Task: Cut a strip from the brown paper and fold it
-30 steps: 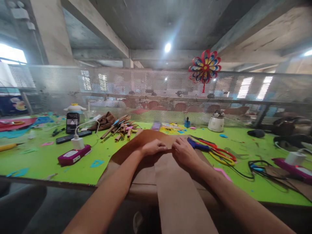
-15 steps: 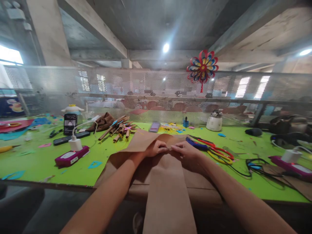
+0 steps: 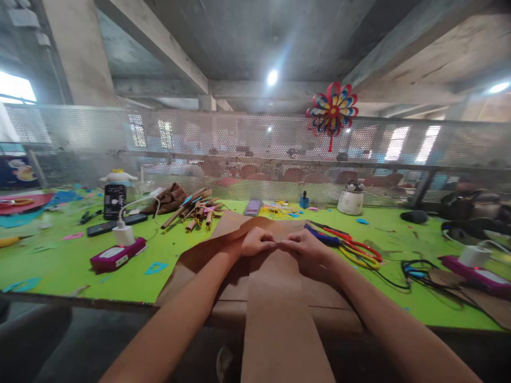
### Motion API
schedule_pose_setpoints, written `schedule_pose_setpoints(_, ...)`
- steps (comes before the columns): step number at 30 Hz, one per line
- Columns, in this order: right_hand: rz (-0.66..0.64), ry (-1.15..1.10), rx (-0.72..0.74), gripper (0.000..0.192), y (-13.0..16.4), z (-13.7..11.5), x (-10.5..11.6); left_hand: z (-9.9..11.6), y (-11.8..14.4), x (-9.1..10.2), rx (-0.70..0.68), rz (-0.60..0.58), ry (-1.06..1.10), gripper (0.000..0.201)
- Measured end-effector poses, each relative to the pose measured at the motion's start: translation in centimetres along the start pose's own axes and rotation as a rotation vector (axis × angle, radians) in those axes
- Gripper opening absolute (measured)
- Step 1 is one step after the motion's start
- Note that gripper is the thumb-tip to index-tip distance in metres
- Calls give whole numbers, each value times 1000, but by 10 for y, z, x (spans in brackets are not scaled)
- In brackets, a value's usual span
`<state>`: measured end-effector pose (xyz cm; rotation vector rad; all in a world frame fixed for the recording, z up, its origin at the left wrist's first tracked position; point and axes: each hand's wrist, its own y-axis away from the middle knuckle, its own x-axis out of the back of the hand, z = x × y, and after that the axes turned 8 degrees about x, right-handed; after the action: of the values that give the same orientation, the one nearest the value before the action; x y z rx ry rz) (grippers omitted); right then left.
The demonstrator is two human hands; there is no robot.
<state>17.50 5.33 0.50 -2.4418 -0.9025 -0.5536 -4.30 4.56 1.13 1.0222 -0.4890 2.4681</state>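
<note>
Left hand (image 3: pixel 258 242) and right hand (image 3: pixel 305 244) pinch the strip (image 3: pixel 281 314) at its far end, fingers closed on it, both equally near; its long axis runs toward the person, past the near edge of the counter (image 3: pixel 123 284).

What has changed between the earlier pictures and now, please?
The near end of the strip of brown paper has swung left since the first picture. The left hand and right hand have brought their fingertips closer together at its far end. The white pot and hanging flower decoration stayed put.
</note>
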Motion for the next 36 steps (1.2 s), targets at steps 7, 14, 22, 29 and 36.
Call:
schedule_pose_setpoints(7, 73, -50, 36, 42, -3, -2, -7, 0, -1, -4, -8, 54, 34, 39)
schedule_pose_setpoints(14, 136, -67, 17, 43, -7, 11, -10, 9, 1, -2, -2, 77, -51, 35)
schedule_pose_setpoints(22, 152, -66, 53, 43, -5, 10, -13, 7, 4, 6, 70, 13, -21, 41)
schedule_pose_setpoints(29, 38, -61, 22, 43, 5, -8, -15, -7, 3, 12, 28, -86, -27, 47)
schedule_pose_setpoints(36, 22, 23, 60, 45, 5, -9, -9, 1, 4, 12, 18, -69, -47, 49)
